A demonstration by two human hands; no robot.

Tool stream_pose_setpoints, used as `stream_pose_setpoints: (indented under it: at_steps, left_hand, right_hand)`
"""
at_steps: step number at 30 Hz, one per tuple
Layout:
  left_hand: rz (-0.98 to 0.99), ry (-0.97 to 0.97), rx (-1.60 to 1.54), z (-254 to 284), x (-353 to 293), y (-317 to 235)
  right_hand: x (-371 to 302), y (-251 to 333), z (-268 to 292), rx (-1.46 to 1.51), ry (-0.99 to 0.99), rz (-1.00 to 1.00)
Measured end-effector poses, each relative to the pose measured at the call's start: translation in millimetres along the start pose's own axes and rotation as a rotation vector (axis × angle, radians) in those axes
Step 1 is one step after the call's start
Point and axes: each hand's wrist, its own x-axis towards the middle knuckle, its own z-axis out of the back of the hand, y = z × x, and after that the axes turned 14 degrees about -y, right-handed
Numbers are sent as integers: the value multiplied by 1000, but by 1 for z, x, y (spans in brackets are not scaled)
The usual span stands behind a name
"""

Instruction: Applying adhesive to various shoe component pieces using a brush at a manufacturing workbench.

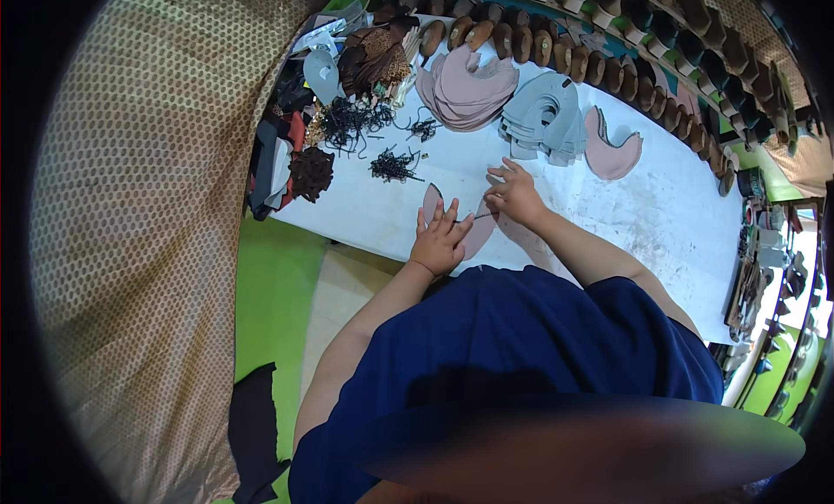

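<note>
A pink, curved shoe-upper piece point(479, 236) lies at the near edge of the white table. My left hand point(440, 244) rests on it, palm down with the fingers spread. Across its edge, between my hands, runs a thin dark strip point(473, 217). At the strip's right end my right hand point(515, 196) has its thumb and forefinger drawn together on it, with other fingers raised. My left hand hides part of the pink piece. Farther off lie a small heap of black thin strips point(395, 164) and a stack of pink curved pieces point(469, 89).
Grey curved pieces point(544, 120) are stacked at the back middle, with another pink curved piece point(613, 148) to their right. Wooden shoe lasts point(577, 64) line the far edge. Brown patterned scraps point(376, 57) crowd the left corner. A patterned curtain point(156, 243) hangs at left.
</note>
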Motion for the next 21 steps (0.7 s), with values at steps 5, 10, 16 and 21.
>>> stream_pose_setpoints:
  at_steps: [5,10,16,21]
  left_hand:
    - [-18,110,67,2,5,-2]
    - [-32,145,85,1,6,-1]
    - [-26,156,92,3,7,-2]
    - [-12,167,97,5,9,-4]
  right_hand:
    - [-7,12,22,-50,102,74]
    - [-15,16,24,-133,167,196]
    - [-19,10,7,-198,97,386]
    - [6,13,7,-233,98,433]
